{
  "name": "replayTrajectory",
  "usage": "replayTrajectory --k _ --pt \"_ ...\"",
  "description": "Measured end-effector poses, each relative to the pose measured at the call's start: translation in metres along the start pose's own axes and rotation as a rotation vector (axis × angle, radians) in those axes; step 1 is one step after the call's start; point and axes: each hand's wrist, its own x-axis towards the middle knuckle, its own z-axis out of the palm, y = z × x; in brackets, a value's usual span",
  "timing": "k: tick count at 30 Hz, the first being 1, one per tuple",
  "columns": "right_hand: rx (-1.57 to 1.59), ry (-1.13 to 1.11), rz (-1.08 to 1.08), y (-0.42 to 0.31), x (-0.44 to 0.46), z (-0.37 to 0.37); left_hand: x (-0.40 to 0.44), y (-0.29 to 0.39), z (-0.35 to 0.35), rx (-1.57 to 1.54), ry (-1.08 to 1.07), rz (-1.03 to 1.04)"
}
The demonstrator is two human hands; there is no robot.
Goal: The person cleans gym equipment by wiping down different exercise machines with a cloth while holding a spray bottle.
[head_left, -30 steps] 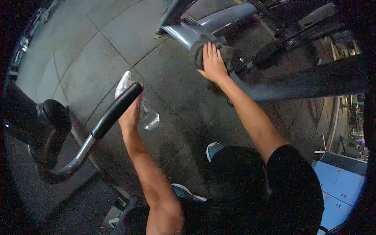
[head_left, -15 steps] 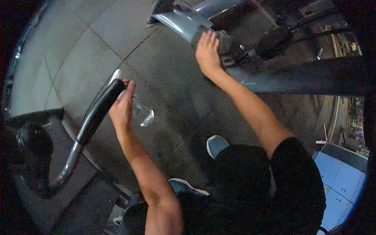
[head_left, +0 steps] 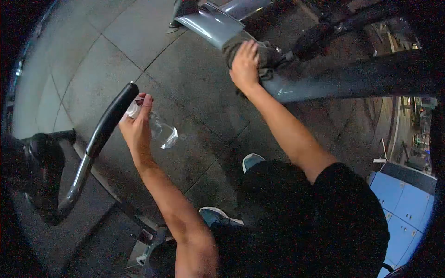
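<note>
Between two pieces of gym equipment, above a dark tiled floor (head_left: 194, 88), a person in black clothing (head_left: 343, 213) leans over with both arms stretched out, and from where I stand both bare hands can be seen. On the left, the left hand (head_left: 135, 129) holds a clear bottle (head_left: 163, 132) by its pale upper end, thumb and fingers wrapped around it. The see-through body of the bottle tilts down to the right, with a bright glint near its base; I cannot tell whether any liquid is inside. Just beside that hand is a bent metal handlebar with a black grip (head_left: 111, 113), its tip pointing to the far side.

Farther off and to the right, the right hand (head_left: 245, 69) lies on a bunched dark grey cloth (head_left: 266, 56), which rests against a machine's grey metal frame (head_left: 206, 28). The fingers sit close together across the cloth; I cannot tell whether they pinch its folds. Two blue-grey shoes (head_left: 215, 217) with white edges show on the floor below the arms. At the near right stand blue lockers (head_left: 402, 204), their doors closed, contents hidden.
</note>
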Motion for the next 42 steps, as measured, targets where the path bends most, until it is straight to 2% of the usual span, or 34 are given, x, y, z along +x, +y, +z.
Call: replayTrajectory --k 1,3,4,6,8,10,11,13,15,18,20,22,24,26,28,30,32,33,37,40,42 --pt "0.004 0.007 -0.011 0.003 0.006 -0.013 0.001 0.000 -0.001 0.013 0.018 -0.010" --pt "0.396 -0.128 0.158 0.017 0.016 -0.039 -0.003 -0.002 0.000 0.037 0.025 -0.030" --pt "0.397 -0.144 0.162 0.025 0.025 -0.042 -0.003 -0.001 0.001 0.076 0.045 -0.059" --pt "0.787 -0.514 0.439 0.038 0.071 -0.028 -0.002 -0.001 0.002 0.117 0.071 -0.088" --pt "0.853 -0.603 0.533 0.052 0.098 -0.010 -0.002 0.002 0.003 0.093 0.087 -0.093" --pt "0.819 -0.562 0.597 0.052 0.115 0.021 0.000 -0.001 0.002 0.077 0.038 0.015" --pt "0.776 -0.535 0.670 0.049 0.117 0.032 0.000 0.003 0.006 0.062 0.056 -0.024" --pt "0.774 -0.561 0.668 0.048 0.121 0.031 0.003 0.011 0.007 0.054 0.071 -0.065" --pt "0.770 -0.581 0.657 0.047 0.119 0.022 0.003 0.018 0.003 0.196 -0.007 -0.041" --pt "0.728 -0.697 0.557 0.042 0.105 0.002 0.014 0.016 -0.003 0.167 -0.020 -0.004" --pt "0.526 -0.439 0.184 0.037 0.066 -0.011 0.018 0.009 -0.006 0.097 -0.045 0.009" --pt "0.164 0.149 -0.185 0.033 -0.004 0.003 0.014 0.012 0.000 0.134 0.004 -0.066" --pt "0.169 0.068 -0.372 0.059 -0.065 -0.022 0.000 0.021 -0.002 0.152 0.021 -0.068" --pt "-0.244 -0.048 -0.452 0.086 -0.112 -0.020 -0.004 0.021 -0.001 0.168 0.052 -0.081" --pt "-0.161 -0.095 -0.485 0.098 -0.122 -0.034 -0.004 0.021 0.001 0.015 0.073 -0.037" --pt "-0.081 -0.152 -0.507 0.096 -0.110 -0.037 -0.001 0.008 0.000 -0.001 0.064 -0.051" --pt "-0.148 0.098 -0.523 0.074 -0.074 -0.024 0.007 -0.011 -0.002 0.075 0.006 -0.084" --pt "-0.229 0.073 -0.524 0.059 -0.056 -0.019 0.009 -0.010 0.002 0.109 0.006 -0.083" --pt "-0.218 0.232 -0.323 -0.006 0.026 -0.010 0.005 -0.013 -0.004 -0.004 -0.033 -0.052" --pt "-0.213 0.228 -0.225 -0.047 0.078 0.000 0.005 -0.009 0.004 0.078 0.006 -0.154" --pt "-0.235 0.184 -0.214 -0.073 0.106 0.007 0.011 -0.027 0.006 0.045 0.014 -0.133"
